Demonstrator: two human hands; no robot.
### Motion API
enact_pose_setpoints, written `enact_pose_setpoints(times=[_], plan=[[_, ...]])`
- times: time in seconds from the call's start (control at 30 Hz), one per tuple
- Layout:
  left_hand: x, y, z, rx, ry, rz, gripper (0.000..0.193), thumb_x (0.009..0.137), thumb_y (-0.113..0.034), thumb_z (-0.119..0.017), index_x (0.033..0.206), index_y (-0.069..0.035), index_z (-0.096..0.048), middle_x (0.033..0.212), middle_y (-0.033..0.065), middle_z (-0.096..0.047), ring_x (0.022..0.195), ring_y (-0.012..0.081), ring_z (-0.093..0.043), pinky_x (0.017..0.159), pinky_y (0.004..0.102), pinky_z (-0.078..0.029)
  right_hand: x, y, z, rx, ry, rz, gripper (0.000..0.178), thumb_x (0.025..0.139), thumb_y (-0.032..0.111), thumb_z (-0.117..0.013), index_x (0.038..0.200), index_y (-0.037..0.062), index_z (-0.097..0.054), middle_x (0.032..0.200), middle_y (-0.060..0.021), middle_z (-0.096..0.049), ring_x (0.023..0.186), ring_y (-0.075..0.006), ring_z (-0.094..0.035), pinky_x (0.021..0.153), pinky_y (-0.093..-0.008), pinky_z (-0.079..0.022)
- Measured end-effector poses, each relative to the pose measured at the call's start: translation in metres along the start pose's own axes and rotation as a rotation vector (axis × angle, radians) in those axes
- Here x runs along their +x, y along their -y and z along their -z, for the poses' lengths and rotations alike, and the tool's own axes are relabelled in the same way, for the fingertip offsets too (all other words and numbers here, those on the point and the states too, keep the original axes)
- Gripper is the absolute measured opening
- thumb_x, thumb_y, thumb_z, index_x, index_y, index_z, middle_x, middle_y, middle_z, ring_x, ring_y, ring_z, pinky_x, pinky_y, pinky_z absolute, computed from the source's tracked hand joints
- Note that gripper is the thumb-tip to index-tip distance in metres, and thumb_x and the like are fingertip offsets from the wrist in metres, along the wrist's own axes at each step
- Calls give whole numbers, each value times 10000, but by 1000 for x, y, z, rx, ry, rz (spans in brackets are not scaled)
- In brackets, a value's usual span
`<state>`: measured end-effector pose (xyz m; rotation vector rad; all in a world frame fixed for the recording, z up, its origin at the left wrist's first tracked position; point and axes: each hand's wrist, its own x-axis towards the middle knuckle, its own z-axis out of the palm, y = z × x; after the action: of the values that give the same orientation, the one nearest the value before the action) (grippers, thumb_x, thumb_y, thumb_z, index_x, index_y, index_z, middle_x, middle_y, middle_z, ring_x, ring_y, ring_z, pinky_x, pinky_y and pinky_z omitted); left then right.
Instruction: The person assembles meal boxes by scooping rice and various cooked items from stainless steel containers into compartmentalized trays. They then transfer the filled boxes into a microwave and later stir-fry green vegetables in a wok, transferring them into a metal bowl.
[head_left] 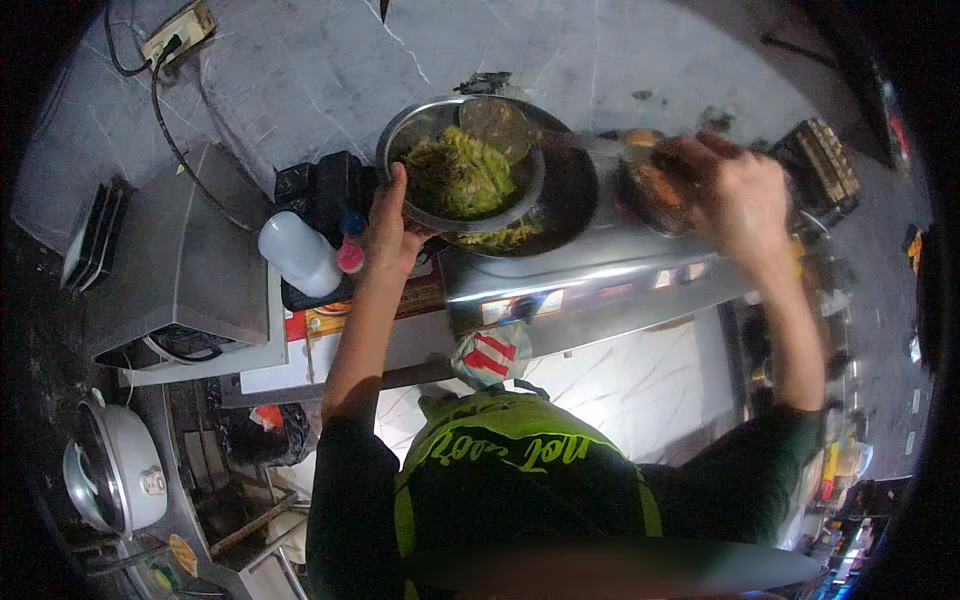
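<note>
A steel mixing bowl [527, 204] with green, shredded-looking food [460, 180] is tilted above a dark wok [575, 185]. My left hand [392, 232] grips its left rim, thumb up along the side. More of the green food [505, 237] shows in the wok below the bowl. At the bowl's far side lies the round head of a cooking spatula [494, 127]. Its blurred handle runs right toward my right hand [735, 190], which is closed and smeared by motion. Under that hand stands a round container with reddish-brown contents [660, 187].
The wok sits in a steel stove counter [620, 270]. A white translucent bottle [300, 253] and a pink-capped container [350, 257] stand left of my left hand. Farther left are a grey metal appliance [185, 260], a cable [165, 125] and a white rice cooker [125, 470].
</note>
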<state>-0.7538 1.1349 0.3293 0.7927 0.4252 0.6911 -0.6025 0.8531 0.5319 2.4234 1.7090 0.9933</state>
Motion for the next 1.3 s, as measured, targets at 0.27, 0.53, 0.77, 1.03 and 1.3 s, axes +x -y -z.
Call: enact_pose_setpoints(times=[0.27, 0.53, 0.77, 1.03, 1.3], plan=[[-7, -13, 14, -39, -16, 57, 662, 725, -537, -683, 1200, -114, -498, 1172, 81, -537, 1032, 233, -554, 733, 355, -520, -3, 8, 27, -94, -248, 151, 183, 680, 141, -634, 861, 154, -618, 731, -24, -553, 682, -206, -601, 601, -326, -487], [-17, -20, 0, -28, -13, 125, 641, 761, -508, -665, 1218, -98, -483, 1193, 89, -523, 1073, 235, -527, 790, 382, -495, -18, 2, -1, -23, -189, 110, 386, 614, 127, -644, 989, 207, -602, 779, -15, -549, 739, -193, -600, 612, -322, -482], [-21, -35, -11, -49, 35, -8, 536, 853, -431, -585, 1231, -69, -472, 1196, 88, -539, 1083, 237, -529, 878, 399, -461, -30, -13, -27, 309, -168, -76, 294, 673, 172, -672, 960, 128, -629, 841, -117, -634, 700, -316, -619, 607, -405, -487], [-34, -60, 11, 55, -116, -173, 591, 852, -508, -545, 1247, -79, -447, 1219, 107, -509, 1100, 252, -519, 832, 404, -481, -33, -49, -62, 156, 119, -332, 273, 718, 277, -676, 938, 116, -668, 855, -158, -656, 762, -321, -641, 678, -418, -513], [-65, -80, 18, 78, -253, -195, 534, 849, -451, -586, 1209, -70, -485, 1167, 82, -556, 993, 212, -573, 738, 332, -492, -21, -50, -144, -48, 421, -258, 242, 714, 257, -653, 872, 74, -665, 905, -119, -661, 777, -268, -657, 660, -387, -527]])
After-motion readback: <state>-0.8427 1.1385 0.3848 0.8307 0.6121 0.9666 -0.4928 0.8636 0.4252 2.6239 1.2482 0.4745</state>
